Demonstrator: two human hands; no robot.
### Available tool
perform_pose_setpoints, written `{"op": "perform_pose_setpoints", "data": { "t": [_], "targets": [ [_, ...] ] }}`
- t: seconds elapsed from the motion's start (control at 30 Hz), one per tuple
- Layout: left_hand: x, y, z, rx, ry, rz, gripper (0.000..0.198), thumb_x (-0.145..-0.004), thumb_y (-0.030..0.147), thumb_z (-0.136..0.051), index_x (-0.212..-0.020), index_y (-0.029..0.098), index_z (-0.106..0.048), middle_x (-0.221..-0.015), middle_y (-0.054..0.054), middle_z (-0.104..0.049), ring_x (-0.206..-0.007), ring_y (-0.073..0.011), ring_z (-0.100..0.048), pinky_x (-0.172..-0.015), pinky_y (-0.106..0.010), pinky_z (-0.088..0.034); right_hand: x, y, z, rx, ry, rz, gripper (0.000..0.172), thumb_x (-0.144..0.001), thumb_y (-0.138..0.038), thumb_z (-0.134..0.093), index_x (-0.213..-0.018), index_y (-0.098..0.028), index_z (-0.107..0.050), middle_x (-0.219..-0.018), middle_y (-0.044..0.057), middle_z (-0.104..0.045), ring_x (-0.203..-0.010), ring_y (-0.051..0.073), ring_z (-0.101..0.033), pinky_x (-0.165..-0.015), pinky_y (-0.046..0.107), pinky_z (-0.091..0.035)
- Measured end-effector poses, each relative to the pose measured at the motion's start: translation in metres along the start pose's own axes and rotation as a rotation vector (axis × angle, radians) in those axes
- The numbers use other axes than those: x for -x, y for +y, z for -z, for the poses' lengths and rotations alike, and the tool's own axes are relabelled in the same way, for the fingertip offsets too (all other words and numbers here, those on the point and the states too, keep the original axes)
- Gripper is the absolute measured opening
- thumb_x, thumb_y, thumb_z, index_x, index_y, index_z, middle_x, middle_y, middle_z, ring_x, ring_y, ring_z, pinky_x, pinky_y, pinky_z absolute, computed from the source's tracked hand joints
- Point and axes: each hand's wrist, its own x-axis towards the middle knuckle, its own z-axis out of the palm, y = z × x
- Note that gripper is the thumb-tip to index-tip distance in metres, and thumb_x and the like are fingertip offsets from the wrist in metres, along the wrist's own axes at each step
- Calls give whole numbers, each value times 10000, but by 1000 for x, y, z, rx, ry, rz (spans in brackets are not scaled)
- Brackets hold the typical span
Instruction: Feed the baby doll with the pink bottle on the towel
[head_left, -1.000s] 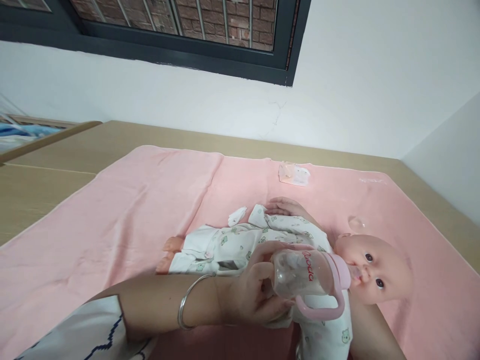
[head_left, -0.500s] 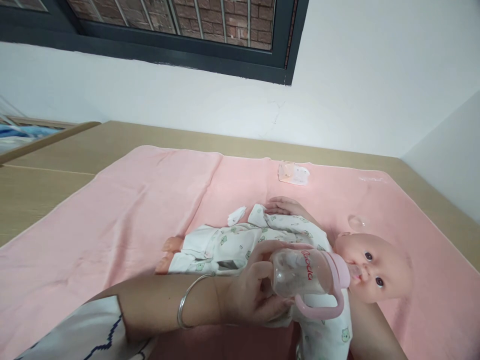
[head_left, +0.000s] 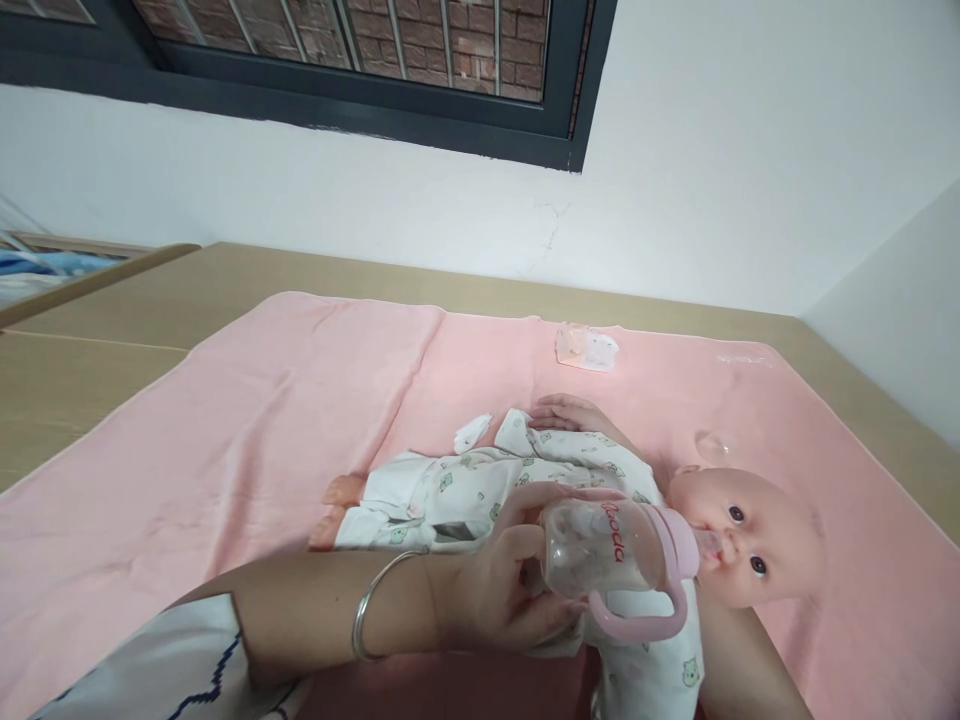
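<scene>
Head view: we have our left hand (head_left: pixel 510 590) wrapped around the base of a clear plastic baby bottle with a pink collar and looped pink handles (head_left: pixel 611 550), its grip closed on the bottle body, fingers curled over the top and thumb underneath. We hold it nearly level so the teat meets the mouth of the baby doll in a white printed romper (head_left: pixel 525 480), which lies on its back on the pink towel (head_left: pixel 225 430) spread over the wooden worktop (head_left: pixel 82 370). The bottle looks empty, though the clear wall makes that hard to judge. Our right hand (head_left: pixel 566 410) rests on the far side of the doll, fingers laid flat and loosely spread along its body; the arm seems to pass under the doll's shoulders as a cradle, but that stretch is hidden, and the forearm is cut off at the bottom edge. A small white scrap (head_left: pixel 472 432) lies by the doll's hip, a crumpled clear wrapper (head_left: pixel 586 347) farther back, and a small transparent cap (head_left: pixel 711 445) near the head; what each is, we cannot tell.
</scene>
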Motion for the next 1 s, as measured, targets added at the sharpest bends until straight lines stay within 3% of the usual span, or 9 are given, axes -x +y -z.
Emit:
{"op": "perform_pose_setpoints", "data": {
  "t": [0.1, 0.47, 0.77, 1.0],
  "targets": [
    [0, -1, -2, 4, 15, -16, 423, -1046, 295, -697, -1407, 249, -481, -1520, -133, -489, -1467, -390, -659, -1152, -472, -657, 0, 0, 1, 14, -3, 13, 333, -919, -570, -800, -1213, -418, -758, -1402, 17, -741, -1468, 389, -602, -1293, 616, -471],
    [0, 0, -2, 0, 20, 9, 419, -1033, 288, -703, -1393, 270, -491, -1521, -135, -530, -1424, -419, -679, -1086, -562, -681, 1, 1, -2, -12, 3, 30, 387, -926, -544, -809, -1249, -336, -762, -1421, 64, -735, -1439, 382, -633, -1243, 611, -509],
    [2, -1, -2, 42, 17, -21, 463, -1017, 231, -726, -1415, 228, -489, -1527, -157, -492, -1466, -430, -650, -1130, -539, -658, -4, 7, 7, 53, -28, 79, 326, -937, -569, -779, -1230, -426, -783, -1407, 51, -735, -1424, 411, -630, -1186, 627, -501],
    [1, 1, -3, 55, 15, 6, 445, -1039, 254, -717, -1420, 251, -487, -1521, -143, -502, -1451, -425, -667, -1140, -536, -656, -5, 9, 9, 56, -49, 90, 347, -938, -578, -777, -1241, -410, -781, -1436, 46, -723, -1438, 402, -617, -1214, 628, -500]
  ]
}}
